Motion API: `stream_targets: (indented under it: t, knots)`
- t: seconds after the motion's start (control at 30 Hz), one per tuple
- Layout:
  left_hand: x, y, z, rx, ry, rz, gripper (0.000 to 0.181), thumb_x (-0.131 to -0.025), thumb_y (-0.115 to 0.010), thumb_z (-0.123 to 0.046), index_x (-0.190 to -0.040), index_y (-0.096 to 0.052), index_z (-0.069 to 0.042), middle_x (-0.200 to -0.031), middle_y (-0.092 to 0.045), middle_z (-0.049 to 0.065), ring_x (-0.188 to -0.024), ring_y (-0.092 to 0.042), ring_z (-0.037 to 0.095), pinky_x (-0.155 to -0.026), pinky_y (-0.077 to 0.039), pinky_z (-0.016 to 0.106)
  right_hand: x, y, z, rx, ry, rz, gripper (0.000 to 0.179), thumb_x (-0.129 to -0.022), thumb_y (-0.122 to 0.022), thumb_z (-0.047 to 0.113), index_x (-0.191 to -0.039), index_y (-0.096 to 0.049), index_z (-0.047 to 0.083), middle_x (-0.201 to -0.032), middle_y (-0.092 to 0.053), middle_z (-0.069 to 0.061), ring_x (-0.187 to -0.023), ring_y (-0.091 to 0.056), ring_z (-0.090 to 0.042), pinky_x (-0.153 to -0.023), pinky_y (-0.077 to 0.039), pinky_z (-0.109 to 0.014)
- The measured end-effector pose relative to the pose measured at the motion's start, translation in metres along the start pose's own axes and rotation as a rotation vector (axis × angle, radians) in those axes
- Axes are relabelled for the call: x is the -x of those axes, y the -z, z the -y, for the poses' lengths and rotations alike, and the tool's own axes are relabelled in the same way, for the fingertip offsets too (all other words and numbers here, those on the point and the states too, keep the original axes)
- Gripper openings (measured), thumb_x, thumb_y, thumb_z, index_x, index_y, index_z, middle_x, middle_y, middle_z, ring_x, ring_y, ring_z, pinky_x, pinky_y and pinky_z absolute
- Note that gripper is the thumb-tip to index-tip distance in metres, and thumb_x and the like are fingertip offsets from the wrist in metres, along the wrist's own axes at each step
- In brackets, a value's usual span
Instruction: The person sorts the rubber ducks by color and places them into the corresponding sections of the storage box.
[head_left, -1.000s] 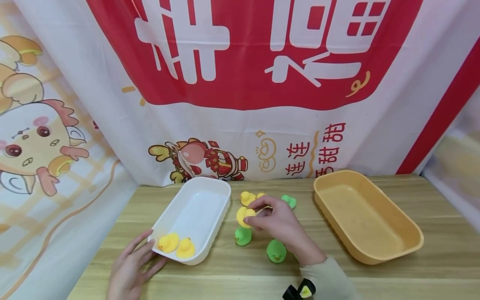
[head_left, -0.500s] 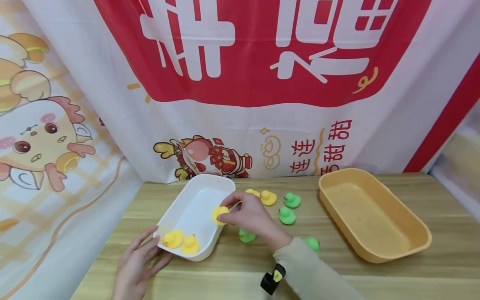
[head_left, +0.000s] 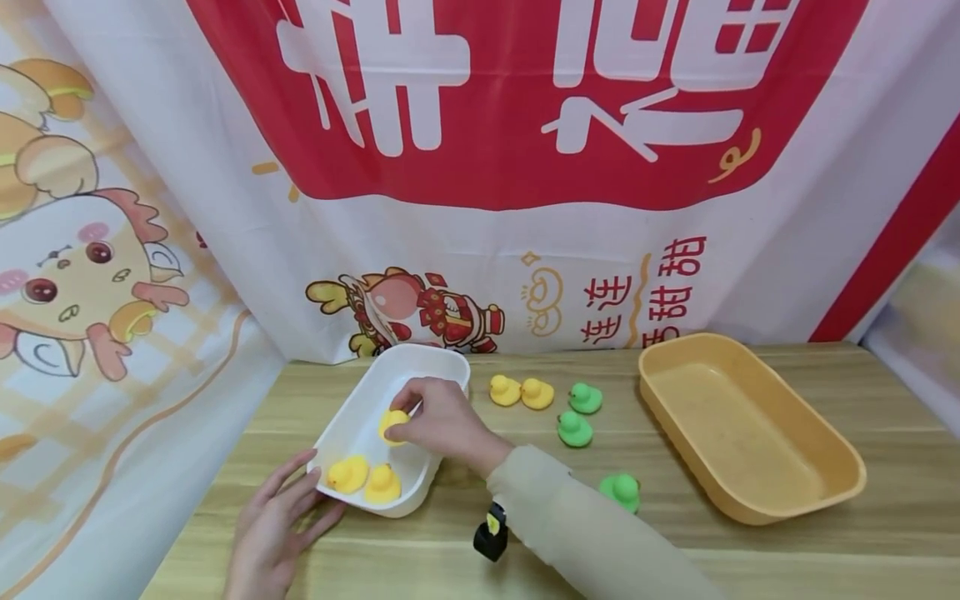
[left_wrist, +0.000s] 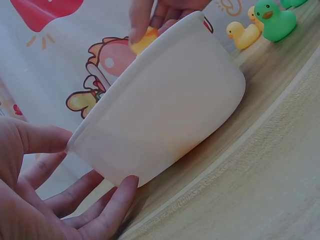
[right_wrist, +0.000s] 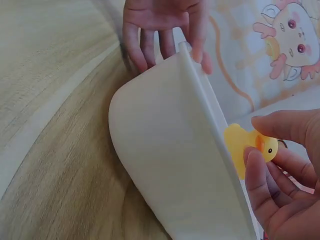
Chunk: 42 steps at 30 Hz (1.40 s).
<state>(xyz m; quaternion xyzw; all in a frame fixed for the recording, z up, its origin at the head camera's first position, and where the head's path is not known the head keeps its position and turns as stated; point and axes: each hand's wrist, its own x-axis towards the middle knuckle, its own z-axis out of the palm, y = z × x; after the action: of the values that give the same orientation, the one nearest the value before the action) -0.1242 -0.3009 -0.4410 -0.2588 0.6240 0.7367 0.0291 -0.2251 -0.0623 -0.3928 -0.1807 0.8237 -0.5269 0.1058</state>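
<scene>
My right hand [head_left: 442, 421] pinches a yellow rubber duck [head_left: 393, 427] between thumb and fingers, inside the white plastic basin [head_left: 375, 379]. In the right wrist view this duck [right_wrist: 250, 145] shows beside the basin's rim, its orange beak towards the thumb. Two more yellow rubber ducks, a left one [head_left: 348, 474] and a right one [head_left: 382, 483], lie at the basin's near end. My left hand [head_left: 273, 521] holds the basin's near left corner, fingers at the rim and thumb against the outer wall [left_wrist: 160, 105].
Two yellow ducks [head_left: 537, 393] sit side by side right of the white basin. Green ducks stand nearby: a far one [head_left: 585, 398], a middle one [head_left: 574, 429] and a near one [head_left: 621, 492]. A tan basin [head_left: 750, 442] stands on the right. A printed cloth [head_left: 495, 283] hangs behind the table.
My right hand has carried the yellow duck leftward from the table, over the white basin's right rim and into it. My left hand has stayed at the basin's corner.
</scene>
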Motion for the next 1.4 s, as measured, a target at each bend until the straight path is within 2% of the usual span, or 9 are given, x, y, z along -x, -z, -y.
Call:
stream_targets:
  t: [0.13,0.33,0.6,0.7,0.87,1.07,1.2,1.4]
  knots:
    - [0.000,-0.001,-0.001,0.006,-0.007,0.005,0.045,-0.102,-0.076,-0.031,-0.144,-0.062,-0.038,-0.123,-0.068,-0.018,-0.112,-0.073,0.006,-0.102,-0.063,0.043,-0.011,-0.010,0.003,0.051,0.006,0.045,0.023,-0.084,-0.092,0.018,-0.100,-0.077,0.013,-0.095,-0.073,0.003,-0.083,-0.060,-0.005,-0.071,-0.052,-0.018]
    - [0.002,-0.002,0.000,-0.005,-0.003,-0.002,0.042,-0.104,-0.074,-0.032,-0.144,-0.062,-0.038,-0.134,-0.063,-0.011,-0.112,-0.073,0.008,-0.103,-0.063,0.043,-0.026,-0.030,0.004,0.090,-0.035,0.098,0.023,-0.085,-0.092,0.019,-0.100,-0.076,0.012,-0.091,-0.070,0.007,-0.084,-0.060,-0.006,-0.077,-0.053,-0.018]
    - [0.004,-0.004,0.004,0.005,-0.008,0.002,0.042,-0.102,-0.075,-0.032,-0.142,-0.064,-0.038,-0.129,-0.068,-0.012,-0.113,-0.073,0.010,-0.103,-0.063,0.044,-0.039,-0.049,-0.004,0.152,-0.095,0.058,0.022,-0.083,-0.092,0.013,-0.099,-0.077,0.009,-0.086,-0.069,0.005,-0.079,-0.059,-0.008,-0.074,-0.053,-0.019]
    - [0.005,-0.004,0.004,0.006,-0.016,-0.005,0.043,-0.102,-0.075,-0.031,-0.143,-0.064,-0.037,-0.130,-0.067,-0.012,-0.113,-0.073,0.010,-0.102,-0.063,0.044,-0.042,-0.050,-0.005,0.135,-0.125,0.066,0.022,-0.084,-0.091,0.014,-0.101,-0.078,0.010,-0.090,-0.070,0.005,-0.080,-0.060,-0.009,-0.074,-0.054,-0.020]
    - [0.006,-0.001,0.002,0.016,-0.032,-0.010,0.041,-0.102,-0.076,-0.029,-0.141,-0.066,-0.037,-0.123,-0.069,-0.014,-0.112,-0.073,0.010,-0.100,-0.064,0.043,-0.046,-0.050,-0.006,0.096,-0.148,0.073,0.020,-0.086,-0.090,0.018,-0.102,-0.079,0.013,-0.096,-0.071,0.004,-0.084,-0.062,-0.011,-0.075,-0.056,-0.023]
    - [0.005,-0.002,0.001,0.016,-0.029,-0.003,0.041,-0.102,-0.075,-0.029,-0.141,-0.066,-0.037,-0.127,-0.069,-0.012,-0.114,-0.073,0.010,-0.102,-0.063,0.044,-0.046,-0.047,-0.008,0.086,-0.130,0.066,0.016,-0.088,-0.087,0.019,-0.101,-0.080,0.013,-0.096,-0.072,0.004,-0.084,-0.061,-0.010,-0.074,-0.055,-0.021]
    - [0.004,-0.002,0.001,0.000,-0.024,-0.003,0.042,-0.102,-0.075,-0.030,-0.142,-0.064,-0.037,-0.133,-0.067,-0.010,-0.113,-0.073,0.009,-0.102,-0.063,0.044,-0.046,-0.048,-0.009,0.053,-0.159,0.067,0.014,-0.089,-0.086,0.017,-0.101,-0.080,0.012,-0.096,-0.071,0.003,-0.082,-0.063,-0.010,-0.072,-0.057,-0.022]
    - [0.004,0.001,0.002,0.008,-0.032,0.012,0.041,-0.104,-0.073,-0.029,-0.142,-0.063,-0.039,-0.127,-0.070,-0.014,-0.113,-0.073,0.007,-0.103,-0.063,0.045,-0.045,-0.049,-0.006,0.005,-0.206,0.063,0.010,-0.091,-0.086,0.018,-0.096,-0.079,0.015,-0.095,-0.070,0.004,-0.079,-0.064,-0.012,-0.070,-0.058,-0.023]
